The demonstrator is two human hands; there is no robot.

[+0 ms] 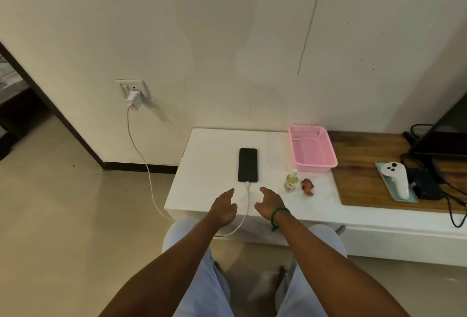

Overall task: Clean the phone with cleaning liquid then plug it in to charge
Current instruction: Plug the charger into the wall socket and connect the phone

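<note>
A black phone (248,165) lies flat, screen up and dark, on the white desk (209,165), with a white charging cable (141,154) plugged into its near end. The cable runs from the phone back over the desk's front edge, then loops up to a white charger (134,100) seated in a wall socket (132,88) up and to the left of the phone. Both hands hover just short of the phone's near end, one on either side of the cable and touching neither: the left hand (225,206) with its fingers loosely curled and apart, the right hand (271,203) likewise open and empty, a green band (278,213) on its wrist. To the right of the phone stands a small bottle of yellow cleaning liquid (291,181), upright, with a crumpled reddish-brown cloth (307,186) just beside it. A pink basket (312,148) sits farther back, right of the phone, straddling the desk's white and wooden surfaces.
</note>
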